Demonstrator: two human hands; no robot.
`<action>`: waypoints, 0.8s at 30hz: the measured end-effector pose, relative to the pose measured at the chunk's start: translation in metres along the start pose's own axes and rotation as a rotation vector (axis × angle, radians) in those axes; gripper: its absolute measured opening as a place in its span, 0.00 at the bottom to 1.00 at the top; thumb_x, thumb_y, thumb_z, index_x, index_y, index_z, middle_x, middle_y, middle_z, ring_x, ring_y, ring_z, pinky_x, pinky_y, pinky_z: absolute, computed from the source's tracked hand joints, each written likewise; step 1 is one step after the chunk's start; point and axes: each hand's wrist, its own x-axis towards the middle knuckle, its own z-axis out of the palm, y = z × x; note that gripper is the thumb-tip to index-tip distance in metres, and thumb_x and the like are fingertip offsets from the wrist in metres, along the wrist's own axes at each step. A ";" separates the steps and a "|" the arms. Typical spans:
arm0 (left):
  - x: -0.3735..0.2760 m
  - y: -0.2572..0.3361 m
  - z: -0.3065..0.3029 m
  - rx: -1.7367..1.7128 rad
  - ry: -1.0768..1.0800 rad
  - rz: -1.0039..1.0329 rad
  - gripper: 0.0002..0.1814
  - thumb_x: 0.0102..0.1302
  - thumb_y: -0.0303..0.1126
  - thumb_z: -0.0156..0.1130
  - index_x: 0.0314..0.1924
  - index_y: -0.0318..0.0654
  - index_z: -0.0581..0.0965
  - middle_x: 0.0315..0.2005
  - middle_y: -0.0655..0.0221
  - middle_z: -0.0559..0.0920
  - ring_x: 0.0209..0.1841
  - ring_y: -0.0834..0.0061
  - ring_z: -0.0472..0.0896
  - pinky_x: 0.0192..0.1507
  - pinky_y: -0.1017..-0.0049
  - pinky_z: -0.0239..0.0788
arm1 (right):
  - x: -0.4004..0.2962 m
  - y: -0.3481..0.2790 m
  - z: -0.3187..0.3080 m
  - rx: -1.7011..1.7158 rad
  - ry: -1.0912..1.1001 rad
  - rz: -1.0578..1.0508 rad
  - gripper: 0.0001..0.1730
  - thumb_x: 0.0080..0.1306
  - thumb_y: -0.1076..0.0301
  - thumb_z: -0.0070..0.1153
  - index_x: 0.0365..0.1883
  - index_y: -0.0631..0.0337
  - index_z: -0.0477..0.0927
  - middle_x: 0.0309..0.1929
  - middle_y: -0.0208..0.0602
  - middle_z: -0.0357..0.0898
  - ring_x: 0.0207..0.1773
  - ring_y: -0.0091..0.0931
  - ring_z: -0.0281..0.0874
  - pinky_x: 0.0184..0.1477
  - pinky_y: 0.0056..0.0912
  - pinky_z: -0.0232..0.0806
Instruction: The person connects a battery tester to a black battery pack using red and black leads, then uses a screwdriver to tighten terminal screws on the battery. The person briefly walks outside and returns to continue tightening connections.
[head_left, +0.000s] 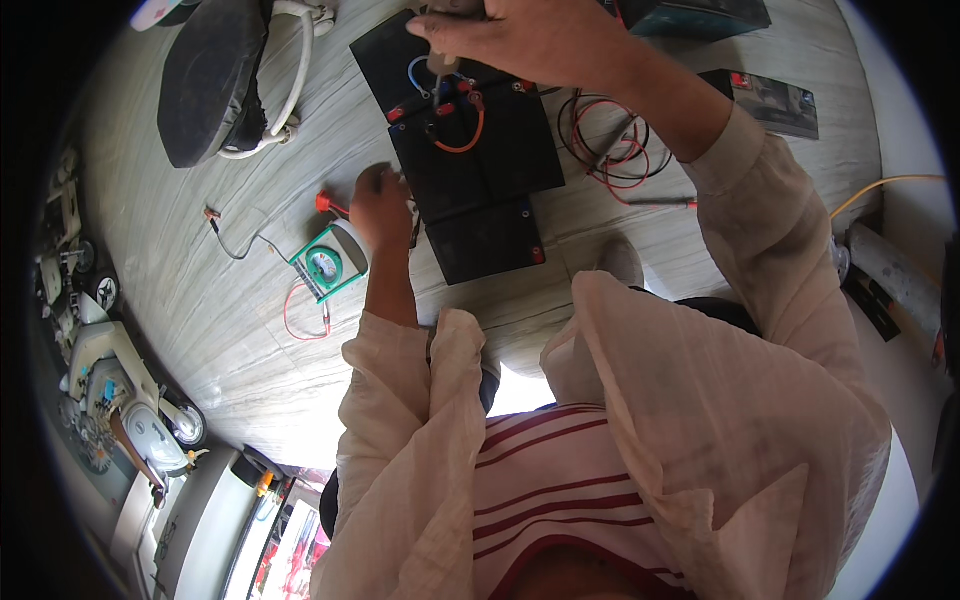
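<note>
My right hand (536, 45) grips a screwdriver (444, 63) by its handle; the shaft points down among the terminals of several black batteries (442, 180) set together on the floor. An orange cable (459, 150) loops between two terminals there, and a short blue wire (412, 71) curves close to the shaft. By the left side of the batteries is my left hand (381, 206), fingers curled. A dark piece shows at its edge, and whether the hand holds it is hidden. Below that hand lies a green-framed analog meter (325, 266), near a red clamp (324, 201).
Red and black test leads (611, 142) lie coiled right of the batteries, near a dark box (776, 103). A black-seated chair (214, 82) stands upper left. Scooters (142, 420) line the left edge. My shoe (621, 259) is close to the nearest battery.
</note>
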 end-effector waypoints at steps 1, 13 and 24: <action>0.001 -0.019 -0.001 -0.036 0.047 -0.030 0.15 0.66 0.36 0.60 0.48 0.35 0.82 0.31 0.59 0.87 0.31 0.69 0.87 0.40 0.68 0.76 | -0.001 0.001 -0.001 -0.035 0.022 -0.027 0.16 0.63 0.67 0.65 0.37 0.66 0.69 0.26 0.47 0.75 0.28 0.40 0.76 0.33 0.40 0.67; 0.010 -0.059 -0.001 0.083 -0.019 -0.160 0.18 0.66 0.34 0.58 0.51 0.30 0.81 0.30 0.60 0.88 0.31 0.72 0.87 0.39 0.73 0.77 | -0.012 0.011 -0.003 -0.121 -0.029 -0.024 0.16 0.61 0.68 0.65 0.35 0.66 0.69 0.25 0.46 0.73 0.29 0.43 0.75 0.33 0.40 0.67; 0.023 -0.032 -0.007 -0.102 -0.012 0.015 0.21 0.68 0.34 0.58 0.56 0.26 0.78 0.39 0.55 0.86 0.38 0.71 0.87 0.43 0.73 0.77 | -0.011 0.014 0.000 -0.160 -0.065 -0.034 0.18 0.62 0.66 0.64 0.35 0.66 0.67 0.26 0.47 0.73 0.31 0.46 0.75 0.35 0.44 0.66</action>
